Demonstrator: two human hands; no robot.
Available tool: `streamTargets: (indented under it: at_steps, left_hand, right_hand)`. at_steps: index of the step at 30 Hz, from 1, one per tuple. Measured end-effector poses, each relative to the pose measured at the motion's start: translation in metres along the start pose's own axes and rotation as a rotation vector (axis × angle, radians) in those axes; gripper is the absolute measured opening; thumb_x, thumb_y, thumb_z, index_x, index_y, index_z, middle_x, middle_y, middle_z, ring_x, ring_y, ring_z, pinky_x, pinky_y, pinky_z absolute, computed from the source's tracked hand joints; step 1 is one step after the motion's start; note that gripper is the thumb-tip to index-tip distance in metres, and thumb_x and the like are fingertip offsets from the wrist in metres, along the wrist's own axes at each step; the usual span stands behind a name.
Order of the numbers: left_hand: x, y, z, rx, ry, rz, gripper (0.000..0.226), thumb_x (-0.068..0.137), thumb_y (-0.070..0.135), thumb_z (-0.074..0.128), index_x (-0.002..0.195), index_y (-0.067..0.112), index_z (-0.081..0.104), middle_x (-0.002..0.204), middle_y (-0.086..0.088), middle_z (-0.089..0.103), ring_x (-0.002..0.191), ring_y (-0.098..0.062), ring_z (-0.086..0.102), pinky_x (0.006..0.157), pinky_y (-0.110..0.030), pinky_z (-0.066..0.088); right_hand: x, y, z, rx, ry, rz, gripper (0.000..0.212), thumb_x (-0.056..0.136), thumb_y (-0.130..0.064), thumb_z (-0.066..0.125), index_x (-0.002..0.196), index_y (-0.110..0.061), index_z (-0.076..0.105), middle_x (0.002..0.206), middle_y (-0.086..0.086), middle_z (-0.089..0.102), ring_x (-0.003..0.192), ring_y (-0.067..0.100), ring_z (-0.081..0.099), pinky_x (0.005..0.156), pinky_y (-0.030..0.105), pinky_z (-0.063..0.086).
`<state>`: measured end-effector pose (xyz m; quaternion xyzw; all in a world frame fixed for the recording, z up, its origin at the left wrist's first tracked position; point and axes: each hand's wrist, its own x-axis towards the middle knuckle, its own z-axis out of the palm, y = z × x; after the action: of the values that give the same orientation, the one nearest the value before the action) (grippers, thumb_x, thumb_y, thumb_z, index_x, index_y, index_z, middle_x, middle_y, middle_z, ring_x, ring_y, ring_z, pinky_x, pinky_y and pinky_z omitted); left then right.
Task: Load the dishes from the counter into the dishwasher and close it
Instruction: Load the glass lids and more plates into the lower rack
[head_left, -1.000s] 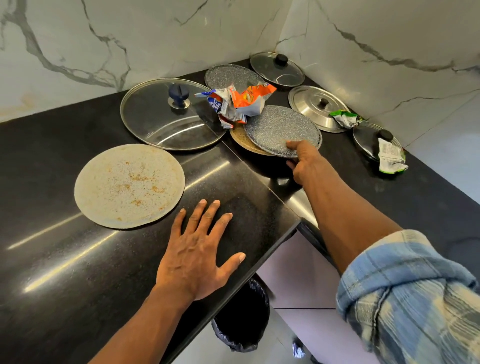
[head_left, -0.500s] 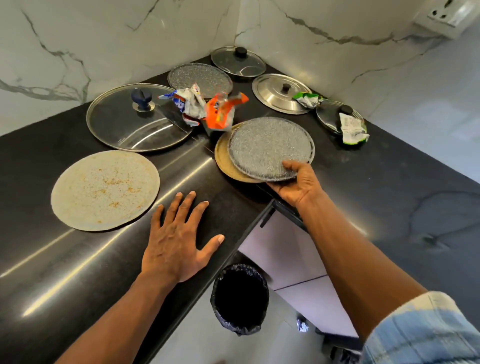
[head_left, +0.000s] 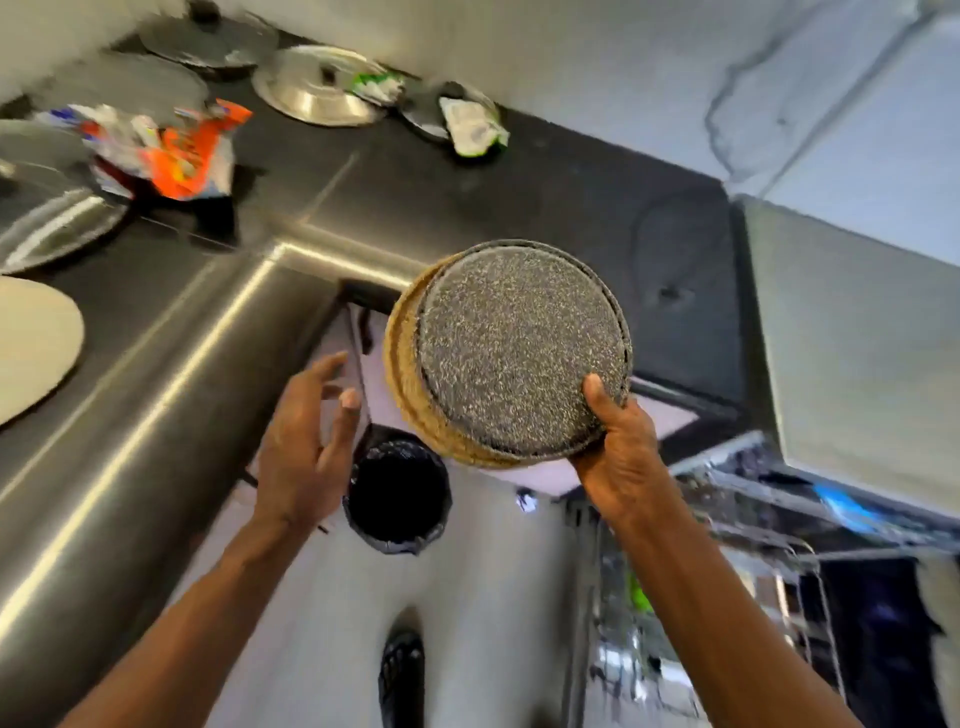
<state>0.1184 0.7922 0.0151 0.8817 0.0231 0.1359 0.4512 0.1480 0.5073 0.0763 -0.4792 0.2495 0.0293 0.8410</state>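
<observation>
Counter (head_left: 467, 208), black and L-shaped, fills the upper left. One dishwasher rack (head_left: 753, 519) shows, blurred, below the counter's right end. Two stacked plates, a grey plate (head_left: 519, 353) on a tan plate (head_left: 410, 395), are held tilted in the air just off the counter's inner corner. One pale plate (head_left: 31, 343) lies at the counter's left end. One bin (head_left: 397, 493) stands on the floor below the counter's edge.

The right hand (head_left: 618, 457) grips the stack at its near rim, thumb on the grey plate, fingers hidden beneath. The left hand (head_left: 298, 457) is off the counter, just left of the stack, fingers spread, holding nothing.

Four lids lie on the counter's back part: a glass lid (head_left: 47, 218), a back lid (head_left: 208, 39), a steel lid (head_left: 306, 88) and a dark lid (head_left: 421, 111). There are three wrappers: an orange wrapper (head_left: 176, 150) beside the glass lid, a green wrapper (head_left: 376, 85) on the steel lid, and a white wrapper (head_left: 472, 130) on the dark lid.
</observation>
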Motion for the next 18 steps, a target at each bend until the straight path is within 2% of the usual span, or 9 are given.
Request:
streamTargets:
  at_steps: [3, 4, 5, 7, 9, 11, 13, 16, 18]
  left_hand:
    - [-0.039, 0.059, 0.064, -0.39, -0.234, -0.19, 0.049, 0.104, 0.052, 0.04, 0.124, 0.014, 0.064, 0.114, -0.003, 0.072, 0.102, -0.02, 0.066, 0.092, -0.033, 0.053]
    - [-0.055, 0.075, 0.087, -0.444, -0.301, -0.233, 0.047, 0.104, 0.049, 0.043, 0.113, 0.008, 0.065, 0.102, -0.003, 0.069, 0.091, -0.019, 0.061, 0.085, -0.03, 0.051]
    - [-0.072, 0.09, 0.108, -0.476, -0.361, -0.268, 0.047, 0.102, 0.047, 0.047, 0.104, 0.003, 0.063, 0.091, -0.006, 0.063, 0.083, -0.019, 0.054, 0.077, -0.033, 0.048]
    - [-0.113, 0.113, 0.148, -0.443, -0.438, -0.309, 0.051, 0.102, 0.046, 0.053, 0.098, -0.004, 0.06, 0.082, -0.011, 0.053, 0.077, -0.02, 0.044, 0.068, -0.043, 0.044]
    - [-0.157, 0.129, 0.183, -0.363, -0.476, -0.318, 0.046, 0.105, 0.038, 0.057, 0.092, -0.006, 0.058, 0.078, -0.012, 0.05, 0.074, -0.02, 0.042, 0.067, -0.053, 0.043]
    - [-0.203, 0.149, 0.216, -0.331, -0.524, -0.353, 0.035, 0.105, 0.028, 0.059, 0.083, 0.001, 0.056, 0.072, -0.004, 0.048, 0.07, -0.016, 0.04, 0.065, -0.048, 0.039]
    - [-0.242, 0.165, 0.243, -0.305, -0.555, -0.378, 0.031, 0.1, 0.031, 0.062, 0.079, 0.009, 0.055, 0.069, 0.0, 0.05, 0.068, -0.017, 0.041, 0.066, -0.043, 0.04]
    - [-0.292, 0.193, 0.285, -0.24, -0.613, -0.402, 0.035, 0.092, 0.036, 0.053, 0.089, 0.001, 0.059, 0.08, -0.022, 0.061, 0.074, -0.02, 0.049, 0.075, -0.055, 0.048]
    - [-0.314, 0.206, 0.306, -0.192, -0.626, -0.417, 0.036, 0.092, 0.038, 0.052, 0.092, 0.003, 0.059, 0.081, -0.022, 0.062, 0.072, -0.028, 0.052, 0.075, -0.057, 0.049]
  right_hand:
    - [-0.038, 0.0, -0.093, -0.022, 0.13, -0.042, 0.039, 0.102, -0.008, 0.051, 0.14, -0.005, 0.052, 0.131, 0.011, 0.068, 0.122, 0.03, 0.062, 0.104, 0.051, 0.051]
    - [-0.053, 0.0, -0.127, -0.029, 0.172, -0.036, 0.04, 0.102, -0.008, 0.05, 0.142, -0.004, 0.051, 0.131, 0.011, 0.068, 0.125, 0.031, 0.061, 0.106, 0.052, 0.048]
    - [-0.067, 0.002, -0.159, -0.032, 0.204, -0.027, 0.041, 0.103, -0.008, 0.049, 0.144, -0.004, 0.049, 0.134, 0.012, 0.066, 0.127, 0.031, 0.06, 0.108, 0.052, 0.046]
    - [-0.096, 0.009, -0.226, -0.005, 0.281, 0.002, 0.042, 0.104, -0.009, 0.047, 0.145, -0.004, 0.048, 0.139, 0.015, 0.063, 0.13, 0.033, 0.058, 0.11, 0.052, 0.045]
    - [-0.126, 0.02, -0.287, 0.037, 0.349, 0.04, 0.041, 0.103, -0.01, 0.048, 0.144, -0.006, 0.049, 0.139, 0.015, 0.063, 0.129, 0.033, 0.059, 0.108, 0.051, 0.047]
    - [-0.156, 0.031, -0.346, 0.06, 0.419, 0.06, 0.039, 0.101, -0.012, 0.051, 0.14, -0.01, 0.053, 0.136, 0.011, 0.065, 0.125, 0.029, 0.062, 0.101, 0.047, 0.054]
    - [-0.18, 0.042, -0.396, 0.091, 0.483, 0.078, 0.039, 0.1, -0.014, 0.054, 0.139, -0.013, 0.055, 0.134, 0.009, 0.067, 0.123, 0.027, 0.064, 0.093, 0.041, 0.059]
    - [-0.212, 0.049, -0.465, 0.158, 0.585, 0.121, 0.04, 0.096, -0.018, 0.059, 0.136, -0.016, 0.058, 0.132, 0.007, 0.068, 0.121, 0.027, 0.066, 0.086, 0.038, 0.061]
    - [-0.224, 0.05, -0.499, 0.165, 0.634, 0.163, 0.041, 0.092, -0.023, 0.063, 0.133, -0.021, 0.061, 0.131, 0.005, 0.07, 0.12, 0.027, 0.066, 0.085, 0.042, 0.061]
